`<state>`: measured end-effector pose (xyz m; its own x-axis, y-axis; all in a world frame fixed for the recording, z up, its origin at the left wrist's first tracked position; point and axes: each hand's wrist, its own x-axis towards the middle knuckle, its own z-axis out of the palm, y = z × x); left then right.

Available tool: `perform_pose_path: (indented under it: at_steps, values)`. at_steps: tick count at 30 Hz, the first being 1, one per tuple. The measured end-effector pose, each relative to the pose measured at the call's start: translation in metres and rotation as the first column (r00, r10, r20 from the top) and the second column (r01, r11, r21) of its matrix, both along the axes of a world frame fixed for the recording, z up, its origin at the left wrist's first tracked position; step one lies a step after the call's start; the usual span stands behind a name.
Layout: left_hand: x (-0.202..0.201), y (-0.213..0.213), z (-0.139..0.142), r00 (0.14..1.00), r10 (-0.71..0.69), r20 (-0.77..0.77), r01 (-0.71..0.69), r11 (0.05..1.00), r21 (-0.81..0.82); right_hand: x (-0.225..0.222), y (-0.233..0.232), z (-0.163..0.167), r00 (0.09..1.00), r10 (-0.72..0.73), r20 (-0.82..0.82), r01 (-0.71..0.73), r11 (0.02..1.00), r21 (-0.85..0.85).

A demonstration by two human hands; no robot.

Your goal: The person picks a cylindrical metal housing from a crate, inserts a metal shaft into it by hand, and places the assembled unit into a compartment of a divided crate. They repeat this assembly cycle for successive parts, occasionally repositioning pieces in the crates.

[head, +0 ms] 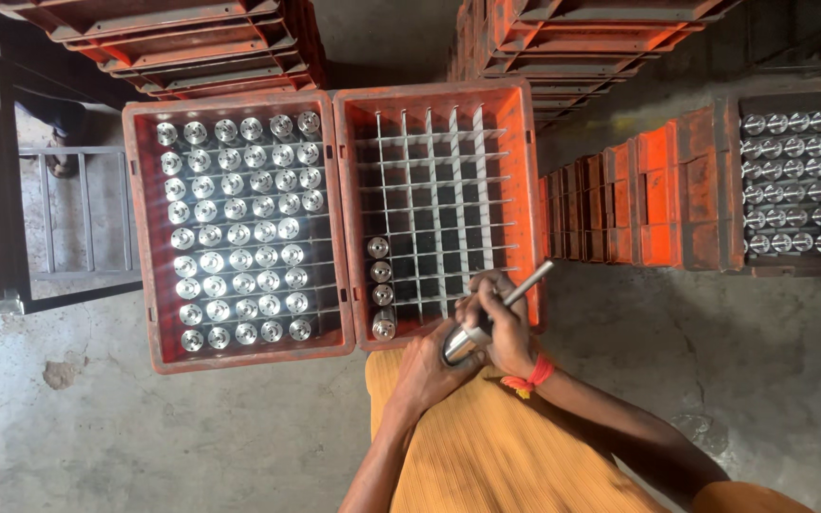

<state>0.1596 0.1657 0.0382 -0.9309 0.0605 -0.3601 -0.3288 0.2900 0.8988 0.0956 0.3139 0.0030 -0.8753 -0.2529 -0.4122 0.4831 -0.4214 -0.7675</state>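
Head view: shaft tilted up-right

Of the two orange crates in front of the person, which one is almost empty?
The right crate: its wire grid holds only four metal parts along its left column; the left crate is full.

Two orange rectangular crates sit side by side at centre frame: the left crate full of metal parts, the right crate gridded. Orange crate stacks fill the top; another crate sits at right.
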Motion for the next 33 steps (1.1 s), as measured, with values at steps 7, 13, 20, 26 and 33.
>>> perform_pose_path:
  at_steps: [7, 13, 20, 26, 33]
  values:
    - [-0.018, -0.051, -0.058, 0.953, -0.25, -0.173, 0.09, 0.776, -0.625, -0.023, 0.053, -0.03, 0.922, -0.385, -0.028, 0.385, 0.923, -0.006]
    - [-0.087, -0.092, -0.113, 0.921, -0.096, -0.378, -0.236, 0.636, -0.735, -0.011, 0.05, -0.044, 0.874, -0.482, 0.055, 0.479, 0.875, 0.07]
    - [-0.113, -0.099, -0.138, 0.929, -0.344, -0.136, 0.075, 0.536, -0.841, 0.025, 0.024, -0.055, 0.895, -0.435, 0.096, 0.429, 0.9, 0.078]
    - [-0.099, -0.151, -0.151, 0.923, -0.059, -0.381, -0.259, 0.636, -0.727, 0.051, 0.021, -0.062, 0.879, -0.47, 0.082, 0.463, 0.882, 0.091]
    - [-0.139, -0.19, -0.142, 0.955, 0.081, -0.285, -0.291, 0.446, -0.847, 0.053, -0.002, -0.06, 0.87, -0.487, 0.08, 0.476, 0.871, 0.12]
